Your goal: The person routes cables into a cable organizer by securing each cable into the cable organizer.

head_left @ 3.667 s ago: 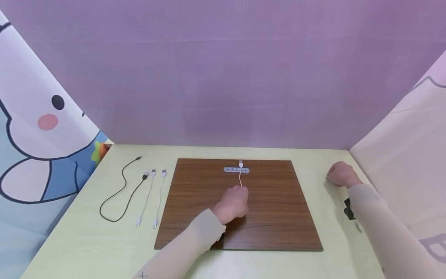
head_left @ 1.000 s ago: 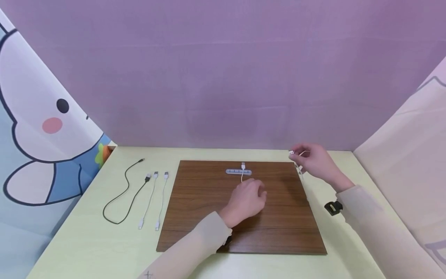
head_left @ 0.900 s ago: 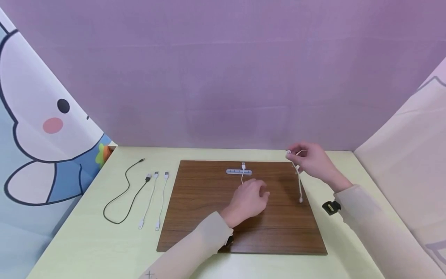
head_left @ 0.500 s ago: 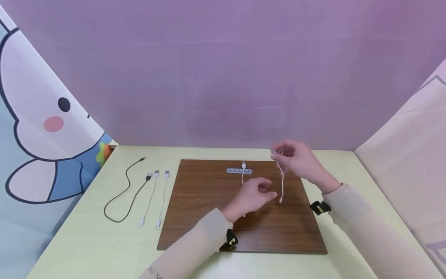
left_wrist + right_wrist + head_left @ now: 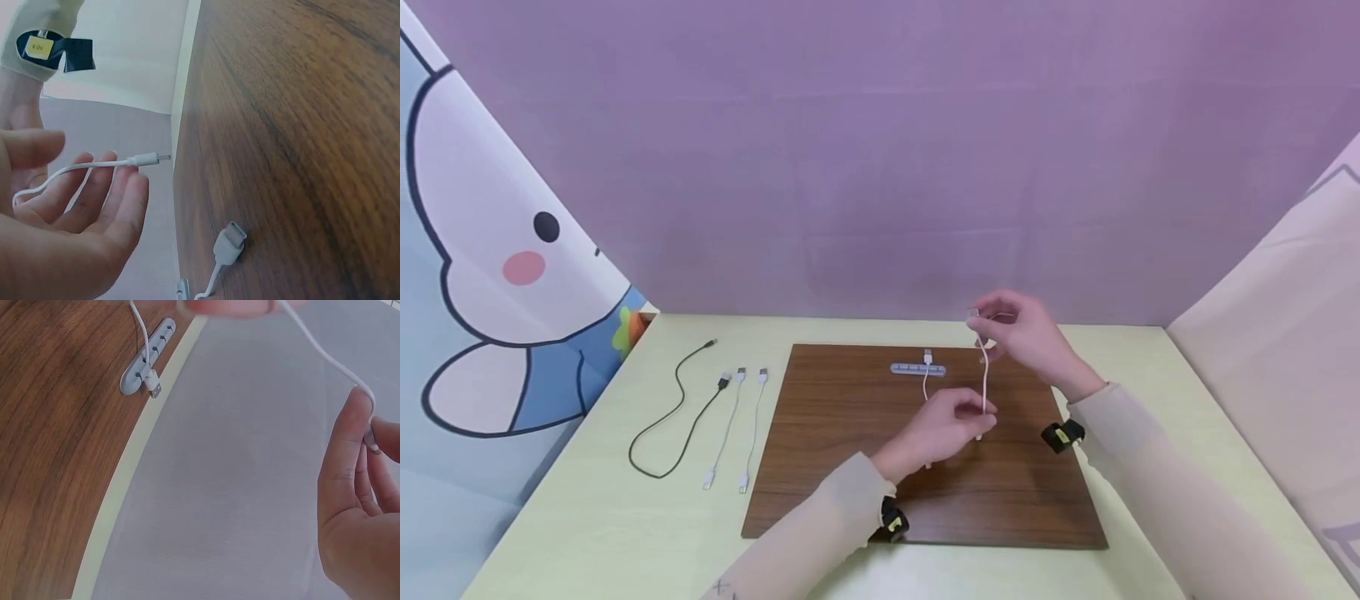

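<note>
My right hand (image 5: 1028,337) pinches a short white USB cable (image 5: 985,375) near its upper end, above the board's back right part. The cable hangs down to my left hand (image 5: 936,429). In the left wrist view, its slim plug (image 5: 147,159) lies by my left fingers, the thumb standing apart from them. A second white USB cable (image 5: 927,358) sits in a slot of the grey-blue cable clip (image 5: 898,368), its USB-A plug pointing toward the back. That cable runs down behind my left hand, its far end showing below. The clip is on the brown wooden board (image 5: 835,450).
Left of the board, a black USB cable (image 5: 681,400) lies in a loop on the pale table (image 5: 587,500). Next to it are two short white cables, one (image 5: 726,433) by the black cable, the other (image 5: 752,433) nearer the board. A purple cloth (image 5: 880,167) hangs behind.
My right hand has come from the table's right side over the board, bringing the white cable leftward. My left hand has let go of the clipped cable, opened and shifted right to the hanging one.
</note>
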Demonstrator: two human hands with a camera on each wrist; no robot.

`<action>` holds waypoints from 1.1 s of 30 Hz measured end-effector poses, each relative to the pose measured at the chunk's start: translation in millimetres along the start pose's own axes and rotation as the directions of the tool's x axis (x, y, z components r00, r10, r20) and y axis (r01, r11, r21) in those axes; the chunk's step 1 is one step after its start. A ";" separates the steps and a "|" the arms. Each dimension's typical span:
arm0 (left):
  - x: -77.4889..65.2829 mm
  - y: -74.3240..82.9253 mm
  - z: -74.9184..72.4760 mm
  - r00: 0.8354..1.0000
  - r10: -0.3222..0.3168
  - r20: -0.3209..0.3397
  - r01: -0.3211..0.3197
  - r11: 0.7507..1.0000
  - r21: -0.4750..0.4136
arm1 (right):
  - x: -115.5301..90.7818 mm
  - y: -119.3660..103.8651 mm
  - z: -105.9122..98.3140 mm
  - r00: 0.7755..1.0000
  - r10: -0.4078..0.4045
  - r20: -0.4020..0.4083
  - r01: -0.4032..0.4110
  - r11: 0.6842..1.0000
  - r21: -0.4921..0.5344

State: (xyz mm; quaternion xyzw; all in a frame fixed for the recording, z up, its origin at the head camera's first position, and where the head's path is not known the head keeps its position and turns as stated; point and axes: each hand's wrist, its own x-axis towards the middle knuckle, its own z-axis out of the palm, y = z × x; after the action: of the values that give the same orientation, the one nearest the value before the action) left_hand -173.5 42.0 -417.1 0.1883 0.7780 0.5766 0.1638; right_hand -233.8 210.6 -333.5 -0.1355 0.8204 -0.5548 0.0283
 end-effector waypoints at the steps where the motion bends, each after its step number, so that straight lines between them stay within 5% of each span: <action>1: 0.0 -0.8 -0.3 1.000 0.006 -0.002 -0.006 1.000 -0.001 | 1.6 0.8 0.0 1.000 0.001 -0.002 -0.001 1.000 0.014; 8: -3.8 -1.5 -3.7 0.998 0.057 -0.034 -0.057 0.998 -0.013 | 12.1 3.1 -1.0 1.000 0.020 0.008 -0.021 0.997 0.077; 17: -9.6 -3.2 -11.4 0.997 -0.013 -0.082 0.010 0.999 -0.034 | 22.4 5.0 3.1 0.998 0.018 0.068 -0.025 0.994 0.108; 26: -10.9 -5.8 -11.6 0.991 -0.016 -0.133 0.001 0.994 -0.112 | 31.9 8.9 12.7 0.998 0.050 0.043 -0.054 0.992 0.110; 33: -13.9 -2.2 -16.3 0.983 -0.042 -0.177 0.039 0.999 -0.019 | 40.7 13.3 17.5 0.996 0.088 0.016 -0.090 0.988 0.126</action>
State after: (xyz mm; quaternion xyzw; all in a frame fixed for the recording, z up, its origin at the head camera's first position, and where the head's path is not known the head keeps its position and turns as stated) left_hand -169.3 21.2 -414.1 0.1194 0.7888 0.5934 0.1070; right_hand -272.0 189.1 -348.1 -0.0995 0.7887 -0.6031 0.0657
